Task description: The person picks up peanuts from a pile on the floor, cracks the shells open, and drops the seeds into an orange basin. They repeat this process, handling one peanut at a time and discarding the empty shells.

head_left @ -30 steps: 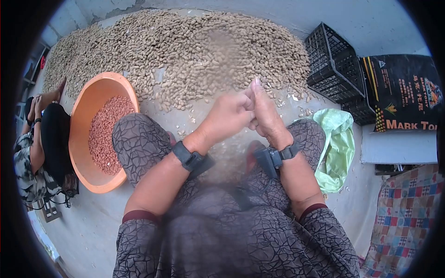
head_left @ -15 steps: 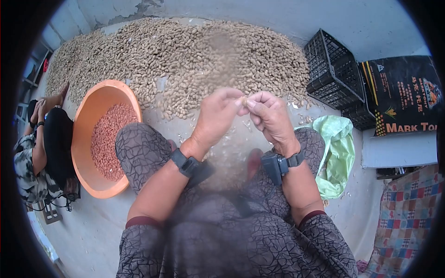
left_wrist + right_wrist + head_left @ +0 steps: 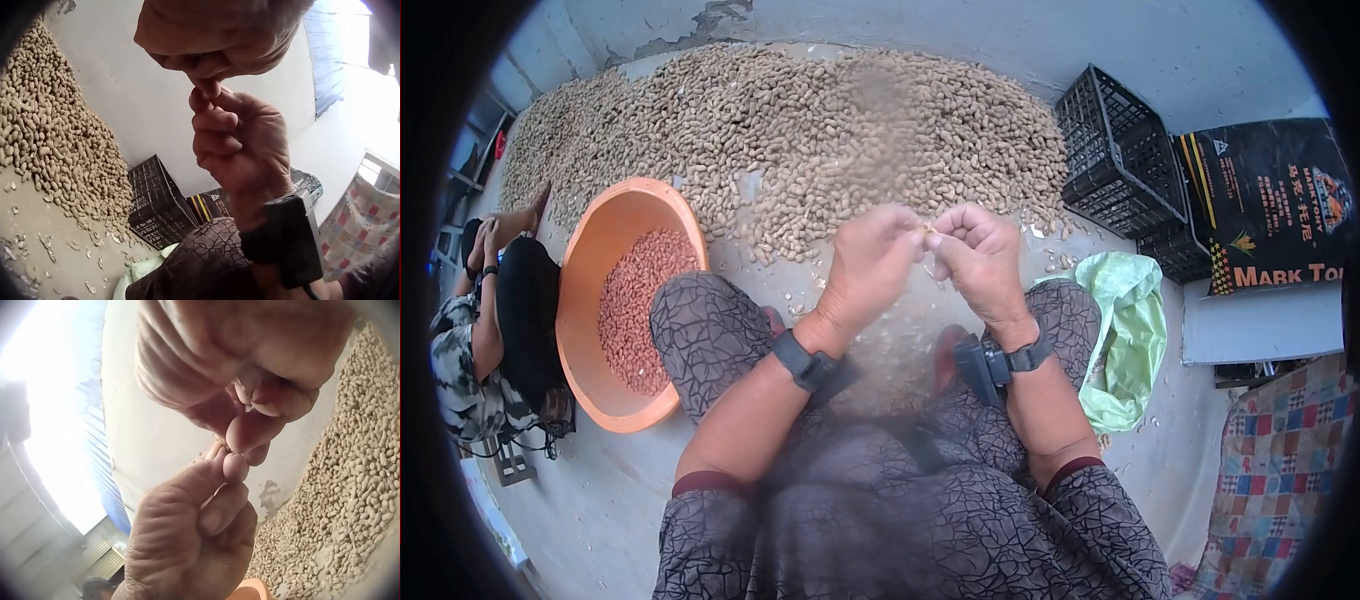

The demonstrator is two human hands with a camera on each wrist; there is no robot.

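Observation:
Both hands meet over the floor in front of the knees, with a small peanut between their fingertips. The left hand pinches it from the left with thumb and forefinger. From the right, the right hand pinches it too, its other fingers curled. Seen from the right wrist, a sliver of pale shell shows where the fingertips meet; the rest is covered. A small pale pinkish piece peeks from the curl of the right fingers. In the left wrist view the fingertips hide the peanut.
Unshelled peanuts heap along the wall. An orange basin of reddish kernels stands by the left knee, a green plastic bag by the right. Black crates and a black sack are at right. Another person sits at left.
A second ago the hands were pressed together, the right with straighter fingers. By half a second ago they had parted to pinch a peanut between the fingertips; they have shifted only slightly since.

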